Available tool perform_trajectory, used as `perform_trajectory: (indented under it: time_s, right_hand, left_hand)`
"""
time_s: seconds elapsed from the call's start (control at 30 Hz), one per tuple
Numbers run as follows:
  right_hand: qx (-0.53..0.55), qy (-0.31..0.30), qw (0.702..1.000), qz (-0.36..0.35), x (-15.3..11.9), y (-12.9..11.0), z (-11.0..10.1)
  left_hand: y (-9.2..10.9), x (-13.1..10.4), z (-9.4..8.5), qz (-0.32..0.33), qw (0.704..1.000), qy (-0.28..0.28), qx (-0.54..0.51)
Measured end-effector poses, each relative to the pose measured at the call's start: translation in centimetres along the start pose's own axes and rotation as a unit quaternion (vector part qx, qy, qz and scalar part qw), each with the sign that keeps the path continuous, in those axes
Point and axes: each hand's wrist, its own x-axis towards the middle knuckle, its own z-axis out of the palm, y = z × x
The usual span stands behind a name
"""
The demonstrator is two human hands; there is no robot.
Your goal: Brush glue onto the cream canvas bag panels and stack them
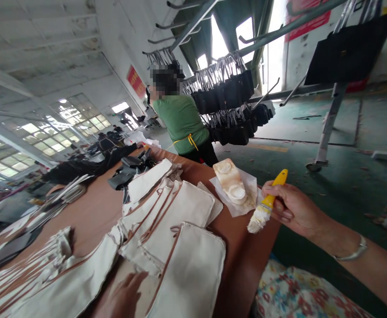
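My right hand (297,207) is closed around the yellow handle of a paintbrush (268,201). Its bristles point down and left, caked with thick white paste, over the table's right edge. Just behind the brush, a paste-smeared plastic container (229,179) lies on a white sheet (251,187). My left hand (123,296) is at the bottom, slightly blurred, with fingers stretched out beside the nearest white fabric piece (189,269); whether it touches the piece is unclear. That piece has a brown edge strip and rounded corners. Several similar white pieces (193,201) overlap behind it.
The brown table (95,205) also bears a fanned stack of white pieces (31,269) at left and black items (132,168) farther back. Beyond it stands a person in a green top (183,119). Black bags (224,92) hang on a rack, and a wheeled stand (328,128) is at right.
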Motion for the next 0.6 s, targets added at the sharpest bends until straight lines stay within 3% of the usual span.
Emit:
perform_trajectory:
  time_s: [0.1, 0.2, 0.37, 0.5, 0.6]
  right_hand:
    - [-0.005, -0.003, 1.0, 0.012, -0.4, 1.1, 0.8]
    - [-0.032, -0.001, 0.999, 0.013, -1.0, 1.4, 1.5]
    - [-0.073, 0.014, 0.997, 0.019, -1.5, 1.7, 0.9]
    - [-0.072, 0.033, 0.997, 0.021, -1.4, 2.1, 0.1]
    - [-0.074, 0.04, 0.996, 0.021, -1.3, 2.2, -0.3]
  left_hand:
    - [4.4, 0.9, 2.3, -0.004, 0.998, -0.059, -0.027]
    - [7.8, 2.7, 4.8, -0.064, 0.997, -0.041, -0.002]
    - [8.7, 4.6, 7.6, -0.129, 0.991, 0.016, 0.03]
    - [10.0, 2.8, 7.7, -0.124, 0.989, 0.061, 0.047]
    - [11.8, -0.3, 7.2, -0.038, 0.98, 0.182, 0.07]
